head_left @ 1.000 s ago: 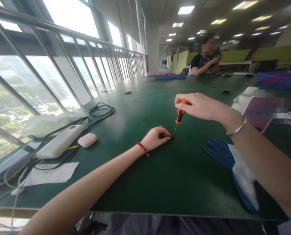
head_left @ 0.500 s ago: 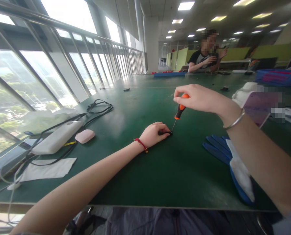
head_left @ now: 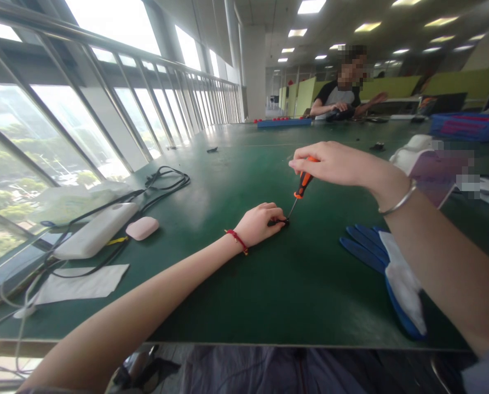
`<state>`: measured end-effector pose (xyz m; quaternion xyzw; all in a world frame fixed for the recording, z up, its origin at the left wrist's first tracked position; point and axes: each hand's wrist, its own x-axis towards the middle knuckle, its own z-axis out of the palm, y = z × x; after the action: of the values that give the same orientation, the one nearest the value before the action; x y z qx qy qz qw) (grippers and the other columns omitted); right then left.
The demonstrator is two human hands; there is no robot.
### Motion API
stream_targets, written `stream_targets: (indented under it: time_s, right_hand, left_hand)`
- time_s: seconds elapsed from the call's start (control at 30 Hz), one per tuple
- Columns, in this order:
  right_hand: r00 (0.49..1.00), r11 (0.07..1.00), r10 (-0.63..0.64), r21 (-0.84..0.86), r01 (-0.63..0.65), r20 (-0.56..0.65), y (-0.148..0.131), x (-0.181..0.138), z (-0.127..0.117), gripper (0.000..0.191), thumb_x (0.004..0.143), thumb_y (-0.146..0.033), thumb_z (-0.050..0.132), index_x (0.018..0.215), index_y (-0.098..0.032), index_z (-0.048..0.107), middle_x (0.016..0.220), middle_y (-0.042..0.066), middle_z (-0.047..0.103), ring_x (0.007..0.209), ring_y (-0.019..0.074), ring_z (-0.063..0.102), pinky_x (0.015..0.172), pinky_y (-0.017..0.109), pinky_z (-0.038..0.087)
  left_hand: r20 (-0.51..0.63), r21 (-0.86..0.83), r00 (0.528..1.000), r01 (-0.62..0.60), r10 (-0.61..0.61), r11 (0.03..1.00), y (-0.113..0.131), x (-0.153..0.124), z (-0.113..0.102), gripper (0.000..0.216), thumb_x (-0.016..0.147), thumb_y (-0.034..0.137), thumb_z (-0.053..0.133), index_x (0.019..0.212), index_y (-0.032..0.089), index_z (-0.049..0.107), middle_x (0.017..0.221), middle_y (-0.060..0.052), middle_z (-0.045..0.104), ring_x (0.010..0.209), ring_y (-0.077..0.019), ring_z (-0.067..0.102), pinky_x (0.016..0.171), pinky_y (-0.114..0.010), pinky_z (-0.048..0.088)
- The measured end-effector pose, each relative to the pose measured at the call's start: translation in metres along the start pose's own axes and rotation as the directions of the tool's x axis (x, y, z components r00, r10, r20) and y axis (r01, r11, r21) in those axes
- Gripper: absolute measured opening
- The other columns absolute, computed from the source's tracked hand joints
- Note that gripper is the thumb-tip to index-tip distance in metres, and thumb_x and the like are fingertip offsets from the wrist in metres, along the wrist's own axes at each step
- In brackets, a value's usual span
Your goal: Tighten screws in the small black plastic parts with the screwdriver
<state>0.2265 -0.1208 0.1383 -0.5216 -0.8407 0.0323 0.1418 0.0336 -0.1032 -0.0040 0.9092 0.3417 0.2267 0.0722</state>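
In the head view, my right hand [head_left: 324, 162] is closed round the top of an orange and black screwdriver [head_left: 303, 184]. Its thin shaft slants down to a small black part [head_left: 284, 221] on the green table. My left hand [head_left: 261, 225] pinches that part between thumb and fingers and rests on the tabletop. Most of the part is hidden by my fingers, so its kind does not show. The screwdriver's tip meets the part at its right end.
A blue and white glove [head_left: 400, 284] lies at the right. On the left are a pink case [head_left: 143, 228], a white power bank [head_left: 96, 230], black cables [head_left: 168, 183] and a paper tissue [head_left: 80, 283]. Across the table [head_left: 228, 180] sits a person [head_left: 338, 93]; a blue basket [head_left: 470, 128] is far right.
The fingers of my right hand have shifted slightly on the screwdriver's handle, while the left hand keeps its hold. The person across the table has lowered a dark object.
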Motion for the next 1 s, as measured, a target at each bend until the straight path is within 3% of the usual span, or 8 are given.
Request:
stream_targets:
  time_s: [0.27, 0.37, 0.5, 0.57, 0.67, 0.73, 0.9, 1.0]
  right_hand:
    - [0.998, 0.995, -0.052, 0.084, 0.05, 0.029, 0.003, -0.002, -0.001, 0.023, 0.079, -0.041, 0.055, 0.094, -0.023, 0.054, 0.075, 0.0, 0.059, 0.06, 0.0126, 0.049, 0.057, 0.027, 0.032]
    - [0.995, 0.986, -0.065, 0.156, 0.053, 0.073, 0.005, -0.002, -0.001, 0.035, 0.089, -0.048, 0.038, 0.079, -0.02, 0.058, 0.073, 0.002, 0.059, 0.06, 0.013, 0.051, 0.059, 0.028, 0.034]
    - [0.994, 0.987, -0.104, 0.124, 0.105, -0.011, 0.003, -0.002, 0.001, 0.016, 0.081, -0.034, 0.051, 0.091, -0.022, 0.055, 0.073, -0.001, 0.057, 0.062, 0.0123, 0.048, 0.059, 0.027, 0.033]
    - [0.993, 0.988, -0.111, 0.102, 0.113, -0.032, 0.0, -0.002, 0.003, 0.024, 0.075, -0.028, 0.057, 0.099, -0.024, 0.051, 0.071, -0.002, 0.055, 0.059, 0.0115, 0.046, 0.057, 0.027, 0.032]
    - [0.993, 0.991, -0.114, 0.068, 0.115, -0.018, -0.005, -0.003, 0.004, 0.017, 0.081, -0.038, 0.052, 0.087, -0.022, 0.055, 0.072, 0.0, 0.057, 0.06, 0.012, 0.046, 0.058, 0.028, 0.032]
    - [0.994, 0.993, -0.11, 0.051, 0.111, -0.012, -0.007, -0.004, 0.002, 0.027, 0.086, -0.042, 0.044, 0.078, -0.02, 0.058, 0.072, 0.001, 0.059, 0.061, 0.0125, 0.048, 0.059, 0.029, 0.031]
    - [0.997, 0.997, -0.075, 0.023, 0.075, -0.015, -0.006, -0.005, -0.001, 0.016, 0.079, -0.032, 0.054, 0.092, -0.023, 0.055, 0.077, -0.001, 0.06, 0.062, 0.0118, 0.047, 0.058, 0.028, 0.03]
    - [0.996, 0.995, -0.084, 0.047, 0.083, 0.018, -0.004, -0.006, -0.002, 0.023, 0.085, -0.04, 0.045, 0.08, -0.02, 0.056, 0.069, -0.001, 0.055, 0.058, 0.0107, 0.042, 0.057, 0.028, 0.029]
  left_hand:
    - [-0.008, -0.262, 0.996, 0.085, -0.09, 0.961, 0.001, 0.0, 0.008, 0.011, 0.08, 0.023, 0.058, 0.083, 0.017, 0.066, 0.085, -0.003, 0.063, 0.077, -0.0148, 0.059, 0.072, -0.026, 0.049]
    - [-0.011, -0.246, 0.997, 0.07, -0.075, 0.967, 0.001, -0.001, 0.008, 0.013, 0.079, 0.022, 0.058, 0.086, 0.017, 0.067, 0.086, -0.003, 0.063, 0.079, -0.0154, 0.06, 0.074, -0.027, 0.049]
    - [-0.02, -0.176, 0.998, 0.049, -0.054, 0.983, 0.003, -0.002, 0.006, 0.014, 0.079, 0.021, 0.059, 0.089, 0.017, 0.068, 0.089, -0.004, 0.064, 0.081, -0.0161, 0.06, 0.076, -0.028, 0.049]
    - [-0.023, -0.147, 0.999, 0.046, -0.049, 0.988, 0.004, -0.002, 0.006, 0.014, 0.08, 0.02, 0.058, 0.089, 0.018, 0.069, 0.091, -0.004, 0.064, 0.083, -0.0166, 0.06, 0.077, -0.028, 0.049]
    - [-0.021, -0.13, 0.999, 0.039, -0.042, 0.991, 0.005, -0.003, 0.006, 0.015, 0.081, 0.021, 0.058, 0.091, 0.018, 0.069, 0.092, -0.004, 0.065, 0.084, -0.0167, 0.061, 0.078, -0.029, 0.049]
    - [-0.015, -0.135, 0.999, 0.034, -0.036, 0.99, 0.004, -0.004, 0.006, 0.016, 0.081, 0.021, 0.058, 0.091, 0.018, 0.069, 0.093, -0.004, 0.065, 0.084, -0.0163, 0.061, 0.078, -0.028, 0.048]
    - [-0.024, -0.125, 0.998, 0.057, -0.061, 0.991, 0.004, -0.004, 0.005, 0.02, 0.08, 0.022, 0.059, 0.098, 0.019, 0.067, 0.09, -0.002, 0.065, 0.085, -0.0172, 0.061, 0.078, -0.029, 0.048]
    - [-0.03, -0.12, 0.997, 0.06, -0.064, 0.991, 0.005, -0.004, 0.005, 0.015, 0.079, 0.022, 0.06, 0.092, 0.018, 0.065, 0.086, -0.002, 0.064, 0.084, -0.0178, 0.06, 0.077, -0.03, 0.048]
